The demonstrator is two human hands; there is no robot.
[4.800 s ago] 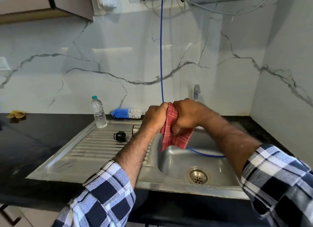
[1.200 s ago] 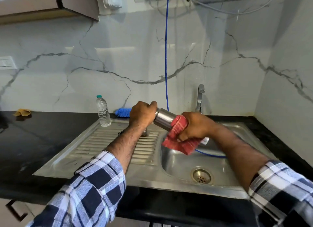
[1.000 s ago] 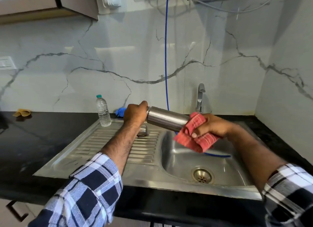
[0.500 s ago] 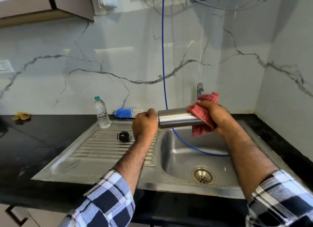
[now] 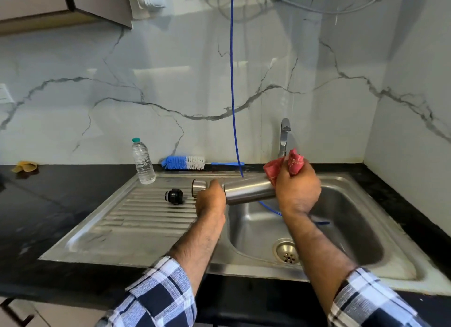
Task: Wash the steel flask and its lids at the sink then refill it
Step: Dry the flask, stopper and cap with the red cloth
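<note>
Holding the cylindrical brushed-steel flask (image 5: pixel 249 190) almost level over the near-left edge of the stainless-steel sink basin (image 5: pixel 346 231), the person has a hand at each end. Left hand (image 5: pixel 210 199) is curled round the flask's left end, fingers wrapped over it, knuckles toward the camera. Right hand (image 5: pixel 297 189) grips the right end through a red checked cloth (image 5: pixel 285 166), which bunches up above the fist and sticks out toward the far wall. Both sleeves are blue-and-white plaid, pushed back from the forearms.

Over on the ribbed steel drainboard (image 5: pixel 136 219), left of the hands, a small black round stopper lid (image 5: pixel 174 196) lies on its side, and just beside it to the right a shiny steel cup lid (image 5: pixel 199 186) sits partly hidden behind the left hand. Farther back at the drainboard's far-left corner stands a clear plastic water bottle with a teal cap (image 5: pixel 143 161), upright. Along the far edge, on the black counter (image 5: pixel 61 194), lies a blue-and-white bristle bottle brush (image 5: pixel 183 162).

A thin blue hose (image 5: pixel 232 82) drops from above down the marble-patterned wall, passes behind the flask and curls into the basin. The chrome tap (image 5: pixel 284 137) rises behind the cloth. The round drain strainer (image 5: pixel 287 251) shows at the basin's bottom, near side. Far left on the counter, a crumpled yellow scrap (image 5: pixel 24 166).
</note>
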